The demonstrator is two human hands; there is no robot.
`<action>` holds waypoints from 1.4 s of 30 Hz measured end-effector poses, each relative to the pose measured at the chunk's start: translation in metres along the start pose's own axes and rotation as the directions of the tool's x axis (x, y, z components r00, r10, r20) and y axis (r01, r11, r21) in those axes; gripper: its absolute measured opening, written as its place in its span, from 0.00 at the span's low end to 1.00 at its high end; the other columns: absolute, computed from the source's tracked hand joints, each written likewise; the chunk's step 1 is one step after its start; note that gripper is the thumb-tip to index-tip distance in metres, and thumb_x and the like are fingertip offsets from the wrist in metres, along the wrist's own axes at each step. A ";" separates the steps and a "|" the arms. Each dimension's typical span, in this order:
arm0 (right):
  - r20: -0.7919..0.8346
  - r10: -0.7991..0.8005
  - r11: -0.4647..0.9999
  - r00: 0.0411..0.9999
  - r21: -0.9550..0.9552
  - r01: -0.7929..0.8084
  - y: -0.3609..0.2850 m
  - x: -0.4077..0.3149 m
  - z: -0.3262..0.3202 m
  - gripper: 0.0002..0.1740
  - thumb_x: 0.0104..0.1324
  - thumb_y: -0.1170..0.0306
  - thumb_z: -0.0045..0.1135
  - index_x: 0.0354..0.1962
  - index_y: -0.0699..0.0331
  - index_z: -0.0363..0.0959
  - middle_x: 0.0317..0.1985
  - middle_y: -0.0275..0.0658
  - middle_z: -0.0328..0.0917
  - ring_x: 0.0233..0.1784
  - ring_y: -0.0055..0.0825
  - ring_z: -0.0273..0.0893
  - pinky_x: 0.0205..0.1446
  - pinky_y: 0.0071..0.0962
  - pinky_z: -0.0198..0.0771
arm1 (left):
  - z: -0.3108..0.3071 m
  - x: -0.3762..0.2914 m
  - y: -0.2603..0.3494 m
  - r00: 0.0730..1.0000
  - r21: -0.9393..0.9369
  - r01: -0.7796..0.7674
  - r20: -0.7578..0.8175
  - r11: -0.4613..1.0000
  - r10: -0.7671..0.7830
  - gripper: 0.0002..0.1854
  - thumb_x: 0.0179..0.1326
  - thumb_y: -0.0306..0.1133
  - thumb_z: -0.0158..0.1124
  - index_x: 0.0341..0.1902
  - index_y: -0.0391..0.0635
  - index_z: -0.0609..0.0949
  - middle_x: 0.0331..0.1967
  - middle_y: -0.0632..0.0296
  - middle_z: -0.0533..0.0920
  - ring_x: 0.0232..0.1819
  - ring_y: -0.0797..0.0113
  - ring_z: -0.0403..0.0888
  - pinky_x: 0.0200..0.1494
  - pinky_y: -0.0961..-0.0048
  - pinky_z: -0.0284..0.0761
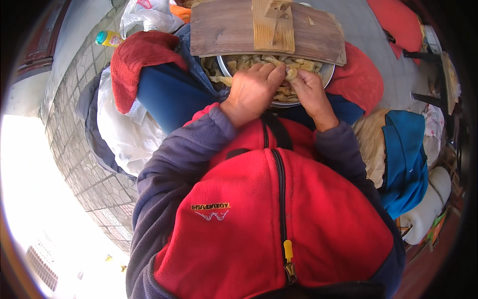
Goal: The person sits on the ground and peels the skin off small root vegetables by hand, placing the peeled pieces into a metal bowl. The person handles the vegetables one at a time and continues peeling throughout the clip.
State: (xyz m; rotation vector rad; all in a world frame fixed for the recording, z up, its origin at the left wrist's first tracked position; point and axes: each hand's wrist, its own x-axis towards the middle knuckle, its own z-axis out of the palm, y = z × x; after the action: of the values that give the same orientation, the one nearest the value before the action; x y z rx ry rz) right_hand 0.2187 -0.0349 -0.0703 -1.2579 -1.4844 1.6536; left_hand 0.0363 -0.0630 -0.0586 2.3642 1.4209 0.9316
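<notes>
My left hand (255,86) and my right hand (312,91) meet over a metal basin (224,67) in my lap. Between them is a pale yellow, wrinkled strip (291,74), food by the look of it. The right thumb and fingers pinch its coiled end, while the left fingers curl over the other part and partly hide it. Many similar yellowish pieces (285,93) fill the basin. A brown wooden board (224,33) lies across the basin's far side, just beyond my fingertips, with a lighter wood block (274,33) on top.
Red cloths (143,56) drape over both knees. More strips (220,79) lie left of the basin by a dark plastic bag. White plastic bags (123,130) and a yellow bottle with a green cap (108,38) are at left. At right, blue cloth (403,160) hangs beside a white container (429,205).
</notes>
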 end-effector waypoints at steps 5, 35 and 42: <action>0.326 0.076 0.520 0.942 0.794 -0.316 0.013 -0.003 0.005 0.17 0.75 0.61 0.48 0.51 0.65 0.75 0.50 0.36 0.78 0.51 0.28 0.77 0.57 0.32 0.73 | 0.010 0.002 -0.004 0.998 -0.328 0.067 0.004 0.942 -0.069 0.22 0.57 0.25 0.65 0.58 0.43 0.77 0.46 0.52 0.81 0.47 0.50 0.81 0.46 0.63 0.79; -0.134 -0.255 0.967 0.958 -0.025 0.254 -0.026 0.010 -0.029 0.21 0.72 0.61 0.55 0.56 0.65 0.74 0.47 0.36 0.78 0.49 0.21 0.75 0.55 0.23 0.70 | -0.016 -0.011 0.000 0.991 0.021 0.122 0.046 0.992 -0.123 0.06 0.62 0.35 0.64 0.39 0.48 0.81 0.26 0.57 0.78 0.27 0.54 0.80 0.27 0.64 0.74; 0.225 -0.186 0.850 0.957 -0.452 0.271 -0.028 -0.001 -0.033 0.18 0.70 0.63 0.57 0.29 0.70 0.69 0.19 0.43 0.62 0.24 0.25 0.58 0.29 0.30 0.61 | -0.012 -0.003 -0.007 0.996 0.149 -0.085 -0.008 0.985 0.087 0.08 0.58 0.32 0.66 0.41 0.49 0.81 0.30 0.59 0.79 0.29 0.55 0.81 0.28 0.63 0.76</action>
State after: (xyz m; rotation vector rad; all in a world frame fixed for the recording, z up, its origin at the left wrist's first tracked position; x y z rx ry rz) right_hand 0.2443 -0.0156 -0.0406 -1.1346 -2.1595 1.3024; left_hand 0.0224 -0.0633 -0.0537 2.5502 1.4515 0.8933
